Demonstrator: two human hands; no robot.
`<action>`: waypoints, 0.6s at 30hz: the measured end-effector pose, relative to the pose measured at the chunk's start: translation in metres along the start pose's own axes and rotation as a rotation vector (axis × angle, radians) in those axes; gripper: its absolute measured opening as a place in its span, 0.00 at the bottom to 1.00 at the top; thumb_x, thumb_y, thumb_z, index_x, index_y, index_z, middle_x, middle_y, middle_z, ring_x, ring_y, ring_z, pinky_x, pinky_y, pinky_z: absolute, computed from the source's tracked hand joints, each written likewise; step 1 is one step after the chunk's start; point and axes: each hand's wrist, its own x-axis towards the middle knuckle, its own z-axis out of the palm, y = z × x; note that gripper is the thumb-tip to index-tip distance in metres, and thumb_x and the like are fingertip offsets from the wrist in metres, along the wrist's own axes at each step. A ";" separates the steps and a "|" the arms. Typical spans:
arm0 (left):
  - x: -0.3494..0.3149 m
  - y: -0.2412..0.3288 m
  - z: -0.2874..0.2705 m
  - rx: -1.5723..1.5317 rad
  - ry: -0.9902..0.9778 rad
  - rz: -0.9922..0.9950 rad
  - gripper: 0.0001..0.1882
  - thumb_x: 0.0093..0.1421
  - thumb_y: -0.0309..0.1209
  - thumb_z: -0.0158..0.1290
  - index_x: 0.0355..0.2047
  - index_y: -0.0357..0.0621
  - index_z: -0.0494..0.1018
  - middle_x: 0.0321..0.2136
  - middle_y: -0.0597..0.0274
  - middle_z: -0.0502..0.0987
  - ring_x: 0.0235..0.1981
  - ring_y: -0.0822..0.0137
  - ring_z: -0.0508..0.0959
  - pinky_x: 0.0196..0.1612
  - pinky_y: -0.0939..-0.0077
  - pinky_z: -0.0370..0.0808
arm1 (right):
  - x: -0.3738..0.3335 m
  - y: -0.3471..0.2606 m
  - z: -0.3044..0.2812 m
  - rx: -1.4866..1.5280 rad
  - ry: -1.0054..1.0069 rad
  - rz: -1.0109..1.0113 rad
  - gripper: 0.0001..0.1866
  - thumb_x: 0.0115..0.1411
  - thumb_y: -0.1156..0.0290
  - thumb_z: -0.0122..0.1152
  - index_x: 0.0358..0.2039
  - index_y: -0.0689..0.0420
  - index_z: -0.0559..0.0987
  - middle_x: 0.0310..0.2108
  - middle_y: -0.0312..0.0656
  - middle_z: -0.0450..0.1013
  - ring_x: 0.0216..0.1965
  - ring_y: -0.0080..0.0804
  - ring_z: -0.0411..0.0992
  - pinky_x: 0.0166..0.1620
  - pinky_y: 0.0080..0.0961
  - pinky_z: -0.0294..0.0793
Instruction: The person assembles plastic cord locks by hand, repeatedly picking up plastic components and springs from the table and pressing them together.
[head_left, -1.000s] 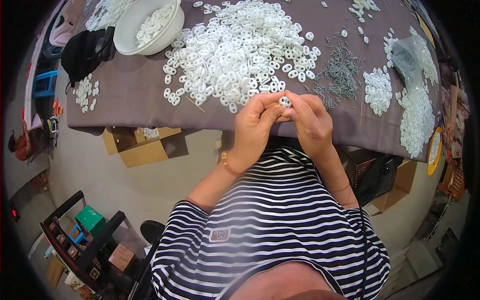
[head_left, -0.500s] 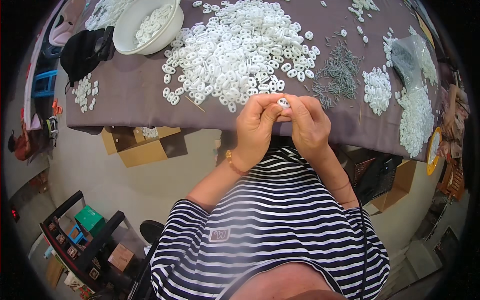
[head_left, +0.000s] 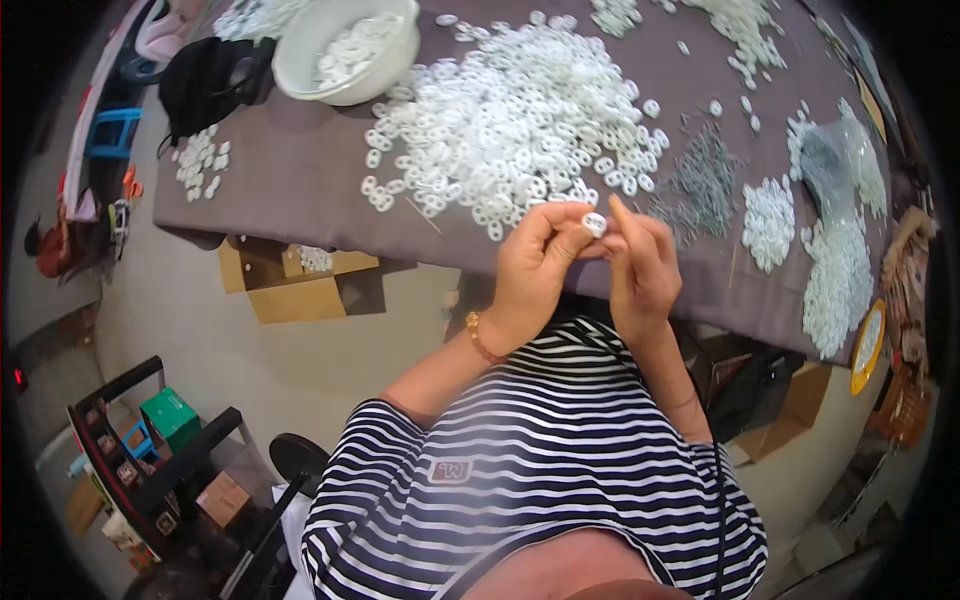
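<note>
Thumb and forefinger of the left hand (head_left: 540, 258) are pinching a small white oval piece with holes (head_left: 594, 225), which they are holding over the brown tablecloth (head_left: 300, 190) near its front edge. The right hand (head_left: 645, 255) is hovering just beside the piece; I cannot tell whether its fingertips are meeting. Beyond, a heap of white two-holed oval pieces (head_left: 510, 120) is lying between a white bowl (head_left: 360, 93) and scattered grey pins (head_left: 703, 182).
</note>
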 end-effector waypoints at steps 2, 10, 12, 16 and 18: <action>0.000 0.004 -0.004 0.095 0.001 0.032 0.10 0.67 0.23 0.49 0.47 0.33 0.71 0.36 0.59 0.78 0.36 0.74 0.79 0.42 0.81 0.78 | -0.001 0.004 -0.001 -0.057 0.017 -0.021 0.14 0.65 0.79 0.54 0.51 0.64 0.77 0.36 0.43 0.73 0.34 0.28 0.73 0.38 0.22 0.75; 0.063 0.076 -0.047 0.843 0.392 0.630 0.10 0.63 0.23 0.54 0.45 0.36 0.73 0.32 0.64 0.78 0.32 0.77 0.77 0.36 0.81 0.75 | -0.018 0.009 -0.003 0.004 -0.022 0.065 0.12 0.62 0.80 0.58 0.47 0.64 0.79 0.32 0.42 0.73 0.28 0.26 0.71 0.31 0.21 0.72; 0.089 0.101 -0.057 1.068 0.576 0.784 0.07 0.62 0.28 0.56 0.39 0.41 0.77 0.32 0.61 0.79 0.31 0.63 0.76 0.37 0.70 0.73 | -0.017 0.010 0.000 0.004 -0.024 0.034 0.13 0.61 0.80 0.59 0.47 0.64 0.79 0.31 0.42 0.73 0.28 0.26 0.71 0.31 0.21 0.72; 0.126 0.127 -0.096 1.535 0.654 0.957 0.10 0.60 0.29 0.56 0.42 0.43 0.78 0.34 0.59 0.81 0.33 0.56 0.76 0.41 0.64 0.73 | -0.014 0.005 0.000 0.008 -0.053 -0.014 0.14 0.60 0.82 0.60 0.47 0.64 0.79 0.31 0.43 0.73 0.28 0.27 0.71 0.30 0.22 0.72; 0.126 0.128 -0.102 1.661 0.649 0.882 0.13 0.60 0.30 0.55 0.45 0.44 0.78 0.37 0.58 0.81 0.35 0.56 0.76 0.43 0.64 0.73 | -0.017 0.007 -0.002 0.009 -0.068 0.005 0.13 0.62 0.82 0.58 0.47 0.64 0.79 0.33 0.42 0.73 0.27 0.25 0.71 0.30 0.19 0.73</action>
